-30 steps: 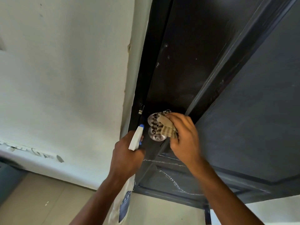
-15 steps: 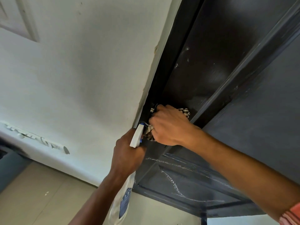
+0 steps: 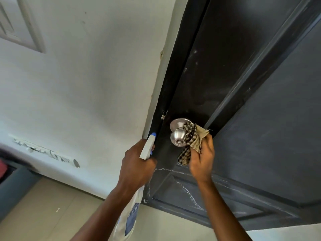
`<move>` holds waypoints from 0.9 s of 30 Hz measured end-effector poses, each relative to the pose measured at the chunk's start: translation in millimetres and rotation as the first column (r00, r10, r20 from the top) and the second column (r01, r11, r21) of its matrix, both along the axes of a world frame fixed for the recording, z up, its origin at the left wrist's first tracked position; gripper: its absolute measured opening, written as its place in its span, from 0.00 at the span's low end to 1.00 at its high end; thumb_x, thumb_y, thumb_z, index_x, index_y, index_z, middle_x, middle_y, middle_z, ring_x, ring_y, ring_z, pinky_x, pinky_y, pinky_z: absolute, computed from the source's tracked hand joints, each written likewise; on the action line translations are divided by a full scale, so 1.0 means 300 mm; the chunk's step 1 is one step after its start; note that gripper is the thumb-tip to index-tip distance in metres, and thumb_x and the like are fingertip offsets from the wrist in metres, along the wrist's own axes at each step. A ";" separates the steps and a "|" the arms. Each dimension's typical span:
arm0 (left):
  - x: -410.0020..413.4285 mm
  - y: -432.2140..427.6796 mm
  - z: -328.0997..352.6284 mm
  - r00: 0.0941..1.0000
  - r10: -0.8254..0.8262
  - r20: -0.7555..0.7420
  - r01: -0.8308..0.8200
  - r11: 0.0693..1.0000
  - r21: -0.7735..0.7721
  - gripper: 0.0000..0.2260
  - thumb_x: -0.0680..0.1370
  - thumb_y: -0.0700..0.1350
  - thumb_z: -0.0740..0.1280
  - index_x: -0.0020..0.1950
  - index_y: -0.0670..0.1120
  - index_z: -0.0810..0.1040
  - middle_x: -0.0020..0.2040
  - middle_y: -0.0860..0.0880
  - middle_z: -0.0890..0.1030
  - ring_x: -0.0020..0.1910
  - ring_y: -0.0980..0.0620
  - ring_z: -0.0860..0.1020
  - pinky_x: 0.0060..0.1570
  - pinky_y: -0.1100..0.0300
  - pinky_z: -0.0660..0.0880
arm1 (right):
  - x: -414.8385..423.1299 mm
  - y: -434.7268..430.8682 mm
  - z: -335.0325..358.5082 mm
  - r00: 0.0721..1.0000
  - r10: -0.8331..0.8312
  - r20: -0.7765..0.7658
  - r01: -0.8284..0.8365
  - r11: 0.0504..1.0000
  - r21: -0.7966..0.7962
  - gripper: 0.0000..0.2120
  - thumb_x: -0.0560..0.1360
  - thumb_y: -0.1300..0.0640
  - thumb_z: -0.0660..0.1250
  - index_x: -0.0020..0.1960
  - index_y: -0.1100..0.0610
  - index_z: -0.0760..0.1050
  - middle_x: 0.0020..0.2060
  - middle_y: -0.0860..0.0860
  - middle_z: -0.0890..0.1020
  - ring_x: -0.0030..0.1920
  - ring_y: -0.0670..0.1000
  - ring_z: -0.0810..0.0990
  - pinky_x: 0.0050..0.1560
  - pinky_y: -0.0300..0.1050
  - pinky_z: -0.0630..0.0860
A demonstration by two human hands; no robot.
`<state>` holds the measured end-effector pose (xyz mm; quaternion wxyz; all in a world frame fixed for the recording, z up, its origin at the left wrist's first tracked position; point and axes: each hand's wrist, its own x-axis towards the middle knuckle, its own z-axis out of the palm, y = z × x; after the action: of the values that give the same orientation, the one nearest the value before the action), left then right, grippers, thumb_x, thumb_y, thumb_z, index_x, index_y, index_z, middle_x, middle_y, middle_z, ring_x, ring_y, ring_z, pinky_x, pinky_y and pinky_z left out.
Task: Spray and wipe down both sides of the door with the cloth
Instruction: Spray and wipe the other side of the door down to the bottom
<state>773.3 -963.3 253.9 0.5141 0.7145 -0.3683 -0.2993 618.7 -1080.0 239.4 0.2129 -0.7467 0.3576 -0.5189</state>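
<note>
Right hand [image 3: 201, 159] holds the checked cloth [image 3: 191, 141] bunched in a closed grip, its free end touching the right side of the steel door knob [image 3: 178, 134], just up-left of that hand on the dark door [image 3: 217, 84]. Left hand [image 3: 137, 164], further left at the door edge, grips the white spray bottle [image 3: 147, 146], nozzle up. Pale streaks mark the door panel below the knob; wiping is judged unfinished.

knob [image 3: 178, 136] on door [image 3: 260, 119] | cloth [image 3: 191, 141] touching knob R side | bottle [image 3: 147, 146] L of knob, nr door edge
</note>
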 end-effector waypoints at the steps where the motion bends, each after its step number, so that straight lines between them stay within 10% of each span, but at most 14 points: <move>1: -0.003 0.002 -0.002 1.000 -0.005 0.007 0.005 1.000 0.003 0.16 0.74 0.40 0.72 0.56 0.54 0.72 0.45 0.54 0.78 0.43 0.49 0.80 0.48 0.50 0.82 | 0.011 0.013 -0.007 0.999 -0.011 0.044 0.010 0.999 0.031 0.20 0.74 0.71 0.61 0.65 0.65 0.73 0.59 0.57 0.75 0.61 0.48 0.76 0.64 0.43 0.72; 12: -0.037 0.018 0.002 0.998 -0.059 0.030 0.060 0.998 -0.025 0.17 0.74 0.40 0.71 0.56 0.55 0.70 0.42 0.58 0.76 0.40 0.49 0.80 0.44 0.53 0.82 | 0.159 0.099 -0.071 0.788 -0.312 0.530 -0.125 0.762 0.635 0.19 0.78 0.72 0.60 0.65 0.59 0.72 0.55 0.50 0.80 0.56 0.49 0.79 0.53 0.40 0.79; 21: -0.001 0.070 -0.021 1.000 -0.020 0.021 0.020 1.000 0.005 0.16 0.73 0.38 0.71 0.56 0.52 0.74 0.42 0.51 0.79 0.40 0.48 0.80 0.43 0.49 0.83 | 0.243 0.102 -0.101 0.780 -0.384 0.494 -0.126 0.677 0.725 0.19 0.77 0.64 0.66 0.67 0.55 0.70 0.57 0.48 0.80 0.59 0.48 0.78 0.63 0.57 0.75; 27: 0.050 0.116 -0.020 1.000 0.000 0.014 0.000 1.000 0.026 0.12 0.66 0.44 0.66 0.48 0.54 0.75 0.40 0.54 0.79 0.38 0.49 0.80 0.36 0.45 0.82 | 0.320 0.108 -0.083 0.561 -0.476 0.677 -0.331 0.621 0.711 0.21 0.77 0.67 0.65 0.69 0.58 0.70 0.60 0.54 0.80 0.59 0.54 0.80 0.52 0.51 0.81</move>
<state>788.1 -928.7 247.8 0.5023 0.7232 -0.3680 -0.2989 714.8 -1047.6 214.6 0.6292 -0.2244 0.4361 -0.6029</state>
